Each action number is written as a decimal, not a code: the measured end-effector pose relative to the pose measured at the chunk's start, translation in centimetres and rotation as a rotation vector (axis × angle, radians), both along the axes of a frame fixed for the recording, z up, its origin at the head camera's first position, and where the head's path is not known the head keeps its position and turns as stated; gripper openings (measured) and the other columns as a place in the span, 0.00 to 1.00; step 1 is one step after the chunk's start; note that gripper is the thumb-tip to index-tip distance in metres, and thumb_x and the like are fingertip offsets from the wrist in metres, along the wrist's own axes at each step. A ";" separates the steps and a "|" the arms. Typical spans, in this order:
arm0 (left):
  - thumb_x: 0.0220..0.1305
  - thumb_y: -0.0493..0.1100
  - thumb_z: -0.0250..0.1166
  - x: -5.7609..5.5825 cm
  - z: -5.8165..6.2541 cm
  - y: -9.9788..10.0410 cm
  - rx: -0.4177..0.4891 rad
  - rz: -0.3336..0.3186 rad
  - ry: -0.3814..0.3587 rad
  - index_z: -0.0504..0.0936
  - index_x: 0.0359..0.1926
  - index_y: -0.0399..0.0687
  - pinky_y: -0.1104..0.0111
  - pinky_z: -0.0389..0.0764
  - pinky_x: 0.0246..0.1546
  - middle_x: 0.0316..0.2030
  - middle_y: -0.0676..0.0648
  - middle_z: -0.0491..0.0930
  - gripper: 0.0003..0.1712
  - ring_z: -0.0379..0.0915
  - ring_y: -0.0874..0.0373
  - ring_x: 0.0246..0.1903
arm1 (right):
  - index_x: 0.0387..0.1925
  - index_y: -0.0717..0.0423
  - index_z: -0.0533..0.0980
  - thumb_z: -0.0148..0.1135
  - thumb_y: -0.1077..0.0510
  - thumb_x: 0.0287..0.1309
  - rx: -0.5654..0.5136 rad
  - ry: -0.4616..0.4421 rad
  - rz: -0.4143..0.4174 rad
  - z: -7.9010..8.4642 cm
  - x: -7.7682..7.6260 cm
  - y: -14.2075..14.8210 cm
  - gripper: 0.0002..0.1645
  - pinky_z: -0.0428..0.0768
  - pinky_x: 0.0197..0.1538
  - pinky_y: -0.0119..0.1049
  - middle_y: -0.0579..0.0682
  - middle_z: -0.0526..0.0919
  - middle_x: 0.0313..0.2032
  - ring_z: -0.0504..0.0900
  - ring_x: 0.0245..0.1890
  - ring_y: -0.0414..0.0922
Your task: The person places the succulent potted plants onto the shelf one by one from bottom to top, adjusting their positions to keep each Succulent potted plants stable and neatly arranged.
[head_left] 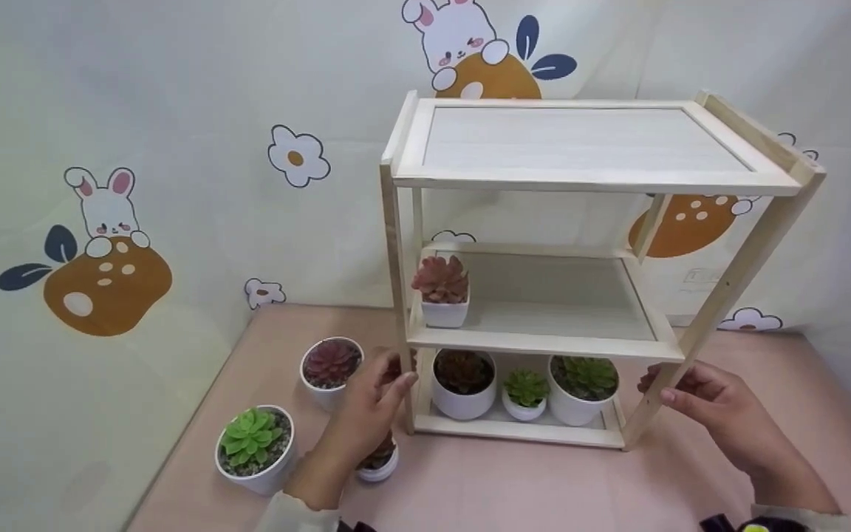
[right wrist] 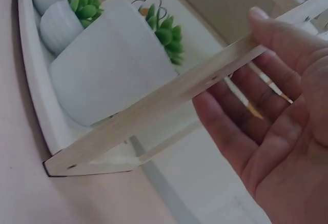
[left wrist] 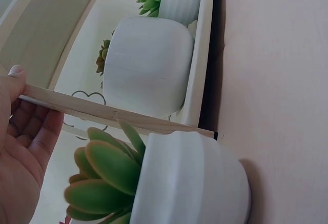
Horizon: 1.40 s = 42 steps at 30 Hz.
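Note:
A pale wooden three-tier shelf (head_left: 544,343) stands on the table between both hands. My left hand (head_left: 366,406) grips its left front post, with the thumb on one side of the wood and the fingers on the other. On the right front post, my right hand (right wrist: 287,106) holds the same way. A pink succulent (head_left: 442,279) in a square white pot sits on the middle tier's left end. Along the bottom tier stand a dark reddish succulent (head_left: 463,372), a small green succulent (head_left: 526,388) and a larger green succulent (head_left: 583,377), all in white pots.
Left of the shelf stand a purple-red succulent (head_left: 332,362) and a bright green succulent (head_left: 250,437) in white pots. A small potted succulent (head_left: 377,467) is partly hidden by my left wrist. Behind hangs a rabbit-print cloth (head_left: 196,148); the tabletop (head_left: 514,488) is pink.

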<state>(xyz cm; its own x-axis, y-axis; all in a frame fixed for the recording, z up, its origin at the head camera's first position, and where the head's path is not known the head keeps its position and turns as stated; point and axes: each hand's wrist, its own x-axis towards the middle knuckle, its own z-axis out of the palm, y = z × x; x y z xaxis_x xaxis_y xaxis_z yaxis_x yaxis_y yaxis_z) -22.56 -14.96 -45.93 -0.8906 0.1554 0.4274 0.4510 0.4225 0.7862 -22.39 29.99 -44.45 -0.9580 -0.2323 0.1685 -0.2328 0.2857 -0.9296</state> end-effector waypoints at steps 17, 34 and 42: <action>0.67 0.52 0.59 0.1 -0.1 0.0 0.010 -0.001 -0.031 0.76 0.52 0.53 0.67 0.81 0.48 0.43 0.55 0.76 0.16 0.74 0.62 0.45 | 0.52 0.69 0.71 0.53 0.66 0.67 -0.015 0.022 0.040 -0.9 -0.4 0.1 0.15 0.80 0.50 0.29 0.54 0.83 0.44 0.83 0.46 0.42; 0.67 0.50 0.60 2.1 3.9 0.1 -0.026 0.097 -0.110 0.63 0.66 0.55 0.68 0.74 0.59 0.57 0.52 0.69 0.29 0.70 0.59 0.57 | 0.53 0.69 0.71 0.53 0.64 0.68 -0.031 -0.039 0.006 -1.3 -0.6 -0.1 0.16 0.79 0.51 0.29 0.51 0.82 0.43 0.82 0.47 0.42; 0.65 0.46 0.63 5.1 5.9 -2.4 -0.029 0.281 0.048 0.61 0.68 0.56 0.70 0.76 0.56 0.56 0.54 0.67 0.33 0.71 0.64 0.54 | 0.51 0.70 0.71 0.52 0.67 0.67 -0.066 -0.018 0.028 -1.2 -0.4 -0.1 0.13 0.79 0.50 0.28 0.49 0.83 0.41 0.83 0.45 0.41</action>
